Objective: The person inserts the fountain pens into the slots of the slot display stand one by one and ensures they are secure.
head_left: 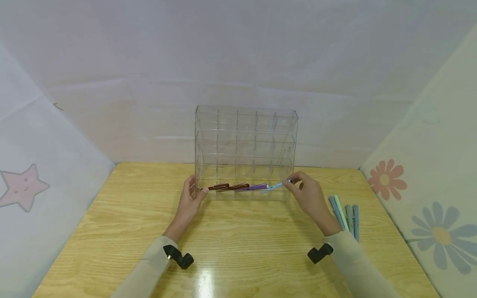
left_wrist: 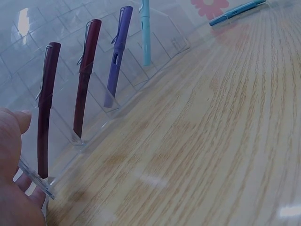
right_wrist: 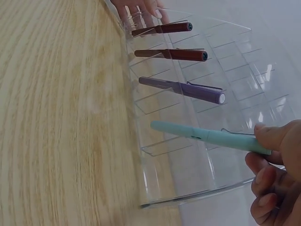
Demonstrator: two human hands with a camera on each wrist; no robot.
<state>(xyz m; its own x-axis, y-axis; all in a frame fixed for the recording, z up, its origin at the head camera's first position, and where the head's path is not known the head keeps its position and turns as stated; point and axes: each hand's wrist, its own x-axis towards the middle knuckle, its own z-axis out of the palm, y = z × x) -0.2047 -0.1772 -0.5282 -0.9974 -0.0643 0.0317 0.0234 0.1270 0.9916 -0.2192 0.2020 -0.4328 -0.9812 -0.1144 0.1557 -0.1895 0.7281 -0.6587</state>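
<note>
While our left hand [head_left: 189,202] grips the clear rack [head_left: 244,157] at its left end, our right hand [head_left: 307,194] pinches the light-blue pen [right_wrist: 214,138] by its capped end at the bottom tier, beside the purple pen [right_wrist: 202,93]. Left of these, we see two dark red pens [left_wrist: 87,75]; four more pens [head_left: 356,219] lie on the bench [head_left: 242,248].
</note>
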